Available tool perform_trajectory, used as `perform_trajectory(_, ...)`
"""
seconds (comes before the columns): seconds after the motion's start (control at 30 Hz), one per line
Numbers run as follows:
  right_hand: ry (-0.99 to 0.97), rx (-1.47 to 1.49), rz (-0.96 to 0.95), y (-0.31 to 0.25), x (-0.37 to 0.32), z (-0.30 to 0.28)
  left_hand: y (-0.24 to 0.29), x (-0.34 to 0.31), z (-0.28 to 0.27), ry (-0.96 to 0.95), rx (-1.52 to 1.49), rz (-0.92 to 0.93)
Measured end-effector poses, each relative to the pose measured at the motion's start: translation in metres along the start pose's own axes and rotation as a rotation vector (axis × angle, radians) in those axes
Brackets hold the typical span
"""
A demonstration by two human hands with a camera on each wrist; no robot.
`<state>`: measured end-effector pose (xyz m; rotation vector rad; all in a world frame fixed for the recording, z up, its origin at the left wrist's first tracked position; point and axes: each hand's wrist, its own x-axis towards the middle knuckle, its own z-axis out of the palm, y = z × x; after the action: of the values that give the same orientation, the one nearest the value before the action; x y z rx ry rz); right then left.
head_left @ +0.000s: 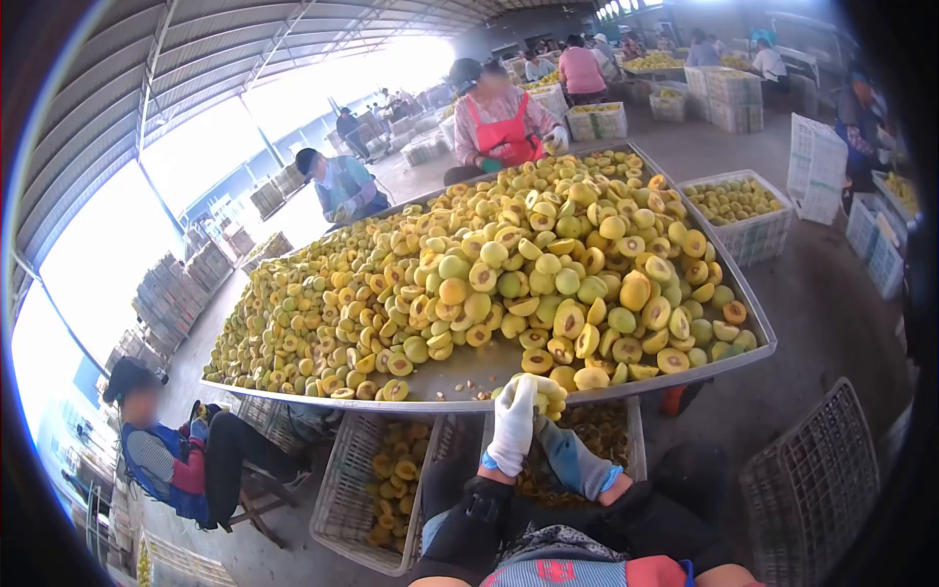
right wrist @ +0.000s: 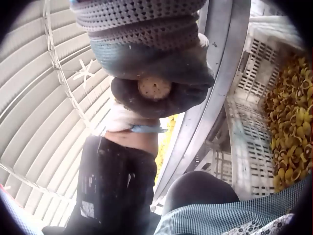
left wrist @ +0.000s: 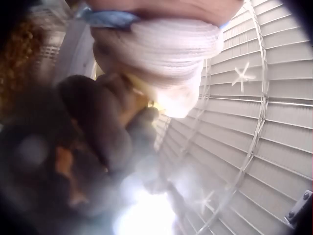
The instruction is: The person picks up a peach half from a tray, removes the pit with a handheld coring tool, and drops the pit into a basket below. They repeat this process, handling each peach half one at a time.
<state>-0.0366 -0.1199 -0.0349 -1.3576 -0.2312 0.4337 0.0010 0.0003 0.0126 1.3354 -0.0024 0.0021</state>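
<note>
Head view shows the left hand [head_left: 513,428], in a white glove, at the bench's [head_left: 445,383] near edge, its grip bent round yellow fruit [head_left: 551,399]. Just beside it, below the bench's edge, is the right hand [head_left: 575,462] in a grey-blue glove. Right wrist view shows its grip curled round a small, round, tan thing [right wrist: 154,88]. Cut fruit [head_left: 568,318] is piled on the bench. Under the bench's near edge sit two crates of fruit pieces. A person in a red apron [head_left: 511,140] sits behind the bench.
</note>
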Motion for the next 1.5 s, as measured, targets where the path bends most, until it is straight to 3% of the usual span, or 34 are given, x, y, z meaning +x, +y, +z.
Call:
perform_trajectory(0.07, 0.108, 0.078, -0.040, 0.001, -0.001, 0.011, 0.002, 0.003, 0.006, 0.036, -0.096, -0.035)
perform_trajectory(0.13, 0.053, -0.022, -0.006, -0.015, -0.001, 0.007, 0.001, 0.001, 0.008, 0.065, -0.212, -0.044)
perform_trajectory(0.17, 0.096, -0.091, -0.308, 0.007, 0.006, 0.007, -0.008, 0.005, 0.004, 0.018, -0.198, 0.016)
perform_trajectory(0.33, 0.173, -0.054, -0.165, 0.017, 0.013, 0.005, -0.009, 0.006, 0.009, 0.110, -0.198, -0.044)
perform_trajectory(0.43, 0.201, -0.092, -0.206, 0.029, 0.015, 0.007, -0.005, 0.005, 0.009, 0.087, -0.142, -0.066)
perform_trajectory(0.53, 0.194, 0.074, -0.318, 0.017, 0.010, 0.015, 0.001, -0.001, 0.013, 0.107, -0.174, -0.095)
perform_trajectory(0.63, -0.096, 0.229, 0.330, -0.047, -0.015, -0.003, -0.005, -0.005, 0.012, 0.072, -0.123, 0.082)
perform_trajectory(0.73, -0.120, 0.283, 0.436, -0.050, -0.015, -0.004, -0.015, -0.003, 0.001, 0.012, -0.095, 0.139)
perform_trajectory(0.8, -0.066, 0.146, 0.282, -0.042, -0.017, -0.001, -0.007, -0.010, 0.010, 0.117, 0.090, 0.205)
perform_trajectory(0.83, -0.002, 0.122, 0.226, -0.032, -0.011, 0.002, -0.021, 0.000, -0.002, 0.010, 0.081, 0.259)
perform_trajectory(0.9, 0.172, -0.252, -0.259, 0.040, 0.012, -0.001, -0.019, 0.001, -0.002, -0.014, 0.035, 0.129)
perform_trajectory(1.0, 0.096, -0.101, -0.142, 0.033, 0.004, -0.002, -0.003, -0.005, 0.004, -0.027, 0.007, -0.076)
perform_trajectory(1.03, 0.160, -0.158, -0.312, 0.046, 0.009, 0.000, -0.001, -0.007, 0.004, -0.040, -0.005, -0.125)
perform_trajectory(1.13, 0.033, 0.071, 0.046, -0.017, -0.014, 0.004, 0.006, -0.007, 0.002, -0.071, -0.045, -0.088)
perform_trajectory(1.23, -0.023, 0.165, 0.286, -0.033, -0.020, 0.004, 0.001, -0.013, 0.026, 0.131, -0.139, 0.045)
perform_trajectory(1.27, -0.076, 0.219, 0.349, -0.036, -0.020, 0.002, 0.003, -0.015, 0.025, 0.143, -0.116, 0.013)
perform_trajectory(1.33, -0.181, 0.324, 0.479, -0.040, -0.023, -0.008, 0.006, -0.015, 0.018, 0.079, -0.049, -0.037)
perform_trajectory(1.43, -0.448, 0.414, 0.498, -0.030, -0.020, -0.026, 0.012, -0.004, -0.008, -0.312, -0.025, -0.072)
perform_trajectory(1.5, -0.293, 0.101, 0.419, -0.046, -0.029, -0.021, 0.015, -0.002, -0.008, -0.400, 0.113, -0.090)
